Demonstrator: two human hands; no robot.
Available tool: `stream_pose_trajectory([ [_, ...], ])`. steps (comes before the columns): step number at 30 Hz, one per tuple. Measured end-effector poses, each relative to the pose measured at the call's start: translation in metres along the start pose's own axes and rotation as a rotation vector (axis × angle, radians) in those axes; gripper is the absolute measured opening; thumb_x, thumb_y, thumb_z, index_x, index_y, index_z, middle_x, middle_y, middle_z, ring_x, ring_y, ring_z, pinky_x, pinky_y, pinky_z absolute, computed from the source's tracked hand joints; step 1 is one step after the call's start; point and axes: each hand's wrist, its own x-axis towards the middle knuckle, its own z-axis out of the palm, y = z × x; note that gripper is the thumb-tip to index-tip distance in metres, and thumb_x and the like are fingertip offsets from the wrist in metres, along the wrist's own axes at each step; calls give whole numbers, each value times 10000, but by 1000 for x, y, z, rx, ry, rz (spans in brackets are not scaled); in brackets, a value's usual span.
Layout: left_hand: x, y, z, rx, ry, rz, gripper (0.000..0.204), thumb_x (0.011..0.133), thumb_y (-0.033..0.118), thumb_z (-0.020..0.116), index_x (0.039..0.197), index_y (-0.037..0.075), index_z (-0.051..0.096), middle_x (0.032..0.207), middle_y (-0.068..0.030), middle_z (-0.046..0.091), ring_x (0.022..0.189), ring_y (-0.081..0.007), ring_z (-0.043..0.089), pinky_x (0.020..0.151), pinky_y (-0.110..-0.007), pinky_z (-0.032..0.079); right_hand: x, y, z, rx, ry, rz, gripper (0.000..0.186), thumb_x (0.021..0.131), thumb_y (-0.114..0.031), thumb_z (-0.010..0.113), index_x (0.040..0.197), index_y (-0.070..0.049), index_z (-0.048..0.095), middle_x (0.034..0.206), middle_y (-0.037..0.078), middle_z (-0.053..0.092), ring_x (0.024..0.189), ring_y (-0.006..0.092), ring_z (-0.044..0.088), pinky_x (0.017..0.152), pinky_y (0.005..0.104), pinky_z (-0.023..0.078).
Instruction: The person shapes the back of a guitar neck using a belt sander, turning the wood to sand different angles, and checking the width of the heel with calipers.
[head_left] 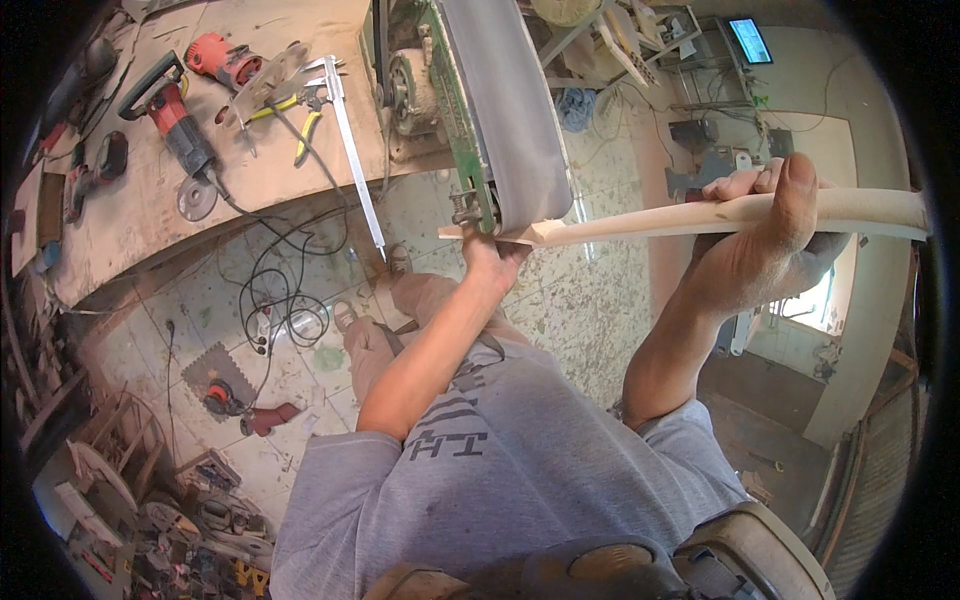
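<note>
A long, pale, curved wooden piece (660, 219) reaches from the end of a belt sander to the right rim of the view. My right hand (775, 215) is wrapped round its thicker part, thumb on top. At the other end my left hand (490, 258) grips the wood from below, close under the belt; some of its fingers are hidden. The grey sanding belt (510, 120) runs over a green frame (462, 130), and the wood lies against or just below its rounded end. Whether they touch I cannot tell.
On the wooden table (280, 210) at left lie a vernier caliper (345, 140), yellow-handled pliers (307, 135), a red angle grinder (180, 125) and a red power tool (222, 62). Tangled black cable (285, 290) and an orange-black sander (222, 397) lie on the dusty tiled floor. Tools crowd the lower left.
</note>
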Motion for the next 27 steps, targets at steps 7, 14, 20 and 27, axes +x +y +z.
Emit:
stream_pose_trajectory([
  [7, -7, 4, 3, -60, -4, 42, 477, 1023, 403, 343, 1336, 59, 450, 1364, -139, 480, 1262, -323, 500, 1093, -523, 426, -3, -5, -6, -26, -68, 36, 277, 838, -215, 699, 883, -52, 480, 650, 43, 524, 452, 121, 597, 387, 258, 562],
  [14, -6, 7, -1, -81, 17, 72, 390, 991, 368, 377, 1207, 86, 537, 1290, -94, 541, 1224, -292, 530, 1083, -468, 450, -9, -8, -8, -25, -32, 111, 293, 826, -262, 688, 854, -78, 461, 610, 14, 460, 438, 119, 580, 410, 276, 574],
  [20, -8, 7, 4, -17, 57, 76, 377, 982, 363, 365, 1177, 104, 556, 1281, -85, 551, 1224, -278, 531, 1068, -478, 446, -11, -12, -3, 37, 58, 181, 294, 796, -200, 688, 844, -24, 457, 642, 69, 501, 391, 143, 536, 382, 257, 491],
  [27, -9, 2, -1, 29, 19, 79, 458, 999, 404, 304, 1272, 93, 502, 1329, -109, 512, 1242, -287, 513, 1079, -478, 426, -10, -9, -13, -59, 22, 161, 357, 813, -314, 658, 885, -33, 451, 632, 44, 484, 432, 131, 551, 394, 248, 498],
])
